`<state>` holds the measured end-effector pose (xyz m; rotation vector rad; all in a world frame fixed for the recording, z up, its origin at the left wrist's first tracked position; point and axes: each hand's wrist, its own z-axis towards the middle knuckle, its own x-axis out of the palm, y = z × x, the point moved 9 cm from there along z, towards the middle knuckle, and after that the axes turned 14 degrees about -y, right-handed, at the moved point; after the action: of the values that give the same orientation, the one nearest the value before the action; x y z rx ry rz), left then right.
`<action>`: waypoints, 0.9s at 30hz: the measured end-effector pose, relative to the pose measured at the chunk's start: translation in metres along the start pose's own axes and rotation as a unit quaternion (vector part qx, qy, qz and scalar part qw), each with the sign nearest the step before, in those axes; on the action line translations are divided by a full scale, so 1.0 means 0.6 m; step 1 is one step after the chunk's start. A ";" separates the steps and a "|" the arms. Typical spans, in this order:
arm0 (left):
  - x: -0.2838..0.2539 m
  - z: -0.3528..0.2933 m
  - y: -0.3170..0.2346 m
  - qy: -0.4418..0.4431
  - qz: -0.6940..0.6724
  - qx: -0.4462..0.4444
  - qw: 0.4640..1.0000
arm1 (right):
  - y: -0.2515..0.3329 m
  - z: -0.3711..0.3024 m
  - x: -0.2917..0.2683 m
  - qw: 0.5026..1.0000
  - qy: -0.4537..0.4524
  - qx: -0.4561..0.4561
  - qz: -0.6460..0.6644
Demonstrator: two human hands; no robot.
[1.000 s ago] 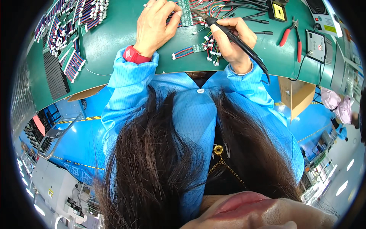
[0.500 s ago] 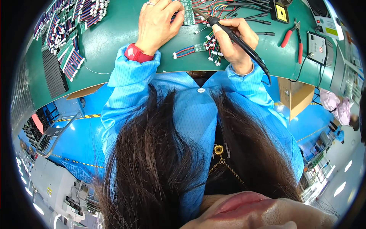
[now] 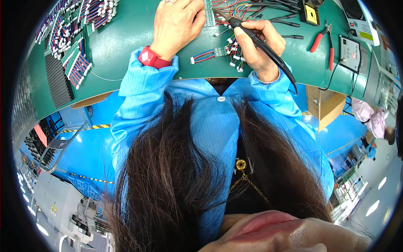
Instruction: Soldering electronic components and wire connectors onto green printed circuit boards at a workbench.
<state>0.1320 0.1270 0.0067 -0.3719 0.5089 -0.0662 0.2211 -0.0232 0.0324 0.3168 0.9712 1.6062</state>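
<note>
My right hand (image 3: 262, 46) grips a black soldering iron (image 3: 245, 30) like a pen. Its metal tip points up and left to the edge of a green circuit board strip (image 3: 208, 12) at the top of the view. Left of that strip is my left hand (image 3: 178, 25), its fingers bent and closed, with the thumb side near the strip. What those fingers hold, if anything, is hidden behind the hand and the picture's upper edge. Just below the iron lies a small green circuit board (image 3: 220, 51) with red, blue and black wires and white plugs.
Bundles of wired boards (image 3: 77, 25) lie far left, beside a black ribbed tray (image 3: 59, 80). Black-sleeved cables (image 3: 281, 8) spread behind the iron. To the right are a soldering stand (image 3: 310, 14), red-handled cutters (image 3: 323, 40) and a grey control box (image 3: 349, 53).
My left hand has shifted slightly right, toward the board strip, and now covers wires that showed beside its thumb. My right hand and the soldering iron have barely moved.
</note>
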 end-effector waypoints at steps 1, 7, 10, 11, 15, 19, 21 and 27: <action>-0.007 0.003 -0.003 -0.048 -0.048 -0.003 0.998 | 0.002 0.000 0.001 1.000 0.003 -0.002 -0.002; 0.000 0.012 -0.008 0.064 0.005 -0.016 0.998 | -0.001 0.002 -0.001 1.000 -0.002 -0.010 -0.004; 0.003 0.007 -0.005 0.063 0.003 -0.021 0.998 | 0.004 0.001 0.002 1.000 -0.007 -0.004 0.005; -0.006 0.009 -0.006 -0.007 -0.055 -0.022 0.998 | 0.004 0.001 0.002 1.000 -0.011 0.004 0.008; -0.033 0.021 -0.003 -0.074 -0.134 -0.088 0.984 | 0.002 0.001 -0.010 0.999 -0.035 0.011 0.018; -0.061 0.013 0.017 0.059 -0.033 -0.225 0.972 | 0.024 0.003 -0.033 0.996 -0.069 -0.025 0.048; -0.089 -0.005 -0.002 -0.024 -0.062 -0.175 0.982 | 0.036 0.000 -0.035 0.997 -0.059 -0.016 0.055; -0.106 -0.051 -0.093 -0.006 -0.279 -0.377 0.883 | 0.075 -0.011 -0.029 0.994 0.005 -0.062 0.092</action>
<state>0.0631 0.0745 0.0320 -1.2821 0.3845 -0.4325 0.1910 -0.0407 0.0664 0.3193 0.8649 1.8298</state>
